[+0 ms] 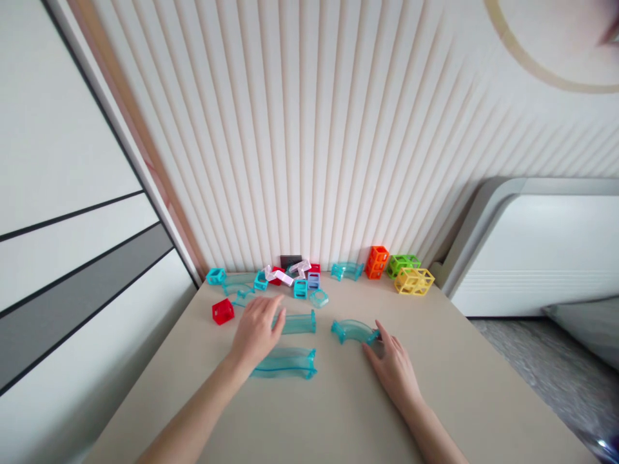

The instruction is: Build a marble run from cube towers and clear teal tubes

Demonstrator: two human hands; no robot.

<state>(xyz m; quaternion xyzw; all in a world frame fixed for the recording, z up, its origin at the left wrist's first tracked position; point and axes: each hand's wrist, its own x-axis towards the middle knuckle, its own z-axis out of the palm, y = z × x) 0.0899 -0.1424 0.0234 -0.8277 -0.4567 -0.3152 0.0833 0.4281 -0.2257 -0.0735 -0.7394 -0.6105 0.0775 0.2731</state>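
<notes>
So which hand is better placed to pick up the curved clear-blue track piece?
Probably the right hand: its fingers already touch the curved track piece's right end. The left hand rests over a straight track piece, apart from the curve.

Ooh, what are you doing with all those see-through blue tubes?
A person sits at a beige table with both hands on clear blue track pieces. The left hand rests flat over a straight tube, another straight tube just below it. The right hand touches the end of a curved tube. Colourful cube frames lie along the wall.
</notes>
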